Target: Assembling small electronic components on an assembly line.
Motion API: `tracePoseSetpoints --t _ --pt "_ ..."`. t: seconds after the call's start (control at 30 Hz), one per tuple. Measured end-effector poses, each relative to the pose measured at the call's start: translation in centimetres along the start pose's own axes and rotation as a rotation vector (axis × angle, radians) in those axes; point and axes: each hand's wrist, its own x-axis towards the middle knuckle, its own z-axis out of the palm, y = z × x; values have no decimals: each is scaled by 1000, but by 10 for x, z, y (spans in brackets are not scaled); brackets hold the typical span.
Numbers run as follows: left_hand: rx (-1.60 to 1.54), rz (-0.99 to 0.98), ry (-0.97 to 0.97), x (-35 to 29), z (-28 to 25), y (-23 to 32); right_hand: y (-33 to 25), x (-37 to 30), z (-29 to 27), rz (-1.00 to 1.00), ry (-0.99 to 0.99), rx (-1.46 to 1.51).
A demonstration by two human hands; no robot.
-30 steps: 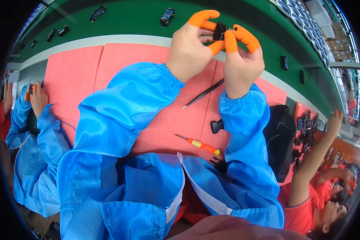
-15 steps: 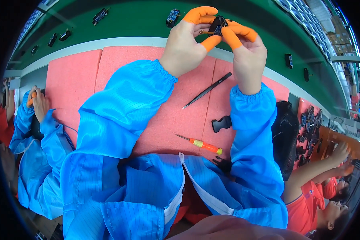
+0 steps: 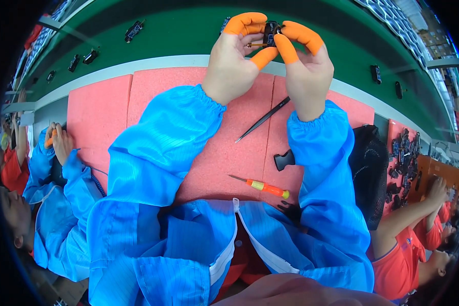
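Note:
A small black electronic module with a bare circuit board is held up over the green belt, between my two hands. My left hand grips its left side, thumb below and fingers above, all in orange finger cots. From the right, my right hand pinches it with thumb and index finger, also in orange cots. A thin orange strip with a small tip sticks out from the module's left side. Below the hands, black tweezers and a red-and-yellow screwdriver lie on the pink foam mat.
A black plastic buckle lies by my right forearm, next to a black mesh bag. More modules sit along the green belt. Co-workers sit at both sides; a pink board at right holds several black parts.
The view has shifted slightly, so the mat and tools appear lower. My right index finger has lifted and straightened a little along the module's upper edge. Both hands keep their hold.

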Motion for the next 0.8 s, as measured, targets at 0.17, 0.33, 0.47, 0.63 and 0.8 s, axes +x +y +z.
tracePoseSetpoints --t 0.17,0.33,0.47,0.63,0.8 --pt "-27 -11 -3 -2 2 2 3 0 -1 -202 26 -209" --pt "-15 -9 -35 -1 -1 3 2 1 1 -128 24 -153" --pt "-59 -41 -20 -2 2 -2 2 1 -5 -77 -24 -150" --pt "-317 627 -332 23 -8 -29 0 2 -5 10 -111 -48" --pt "-80 453 -249 14 -6 -18 6 9 -14 96 -92 248"
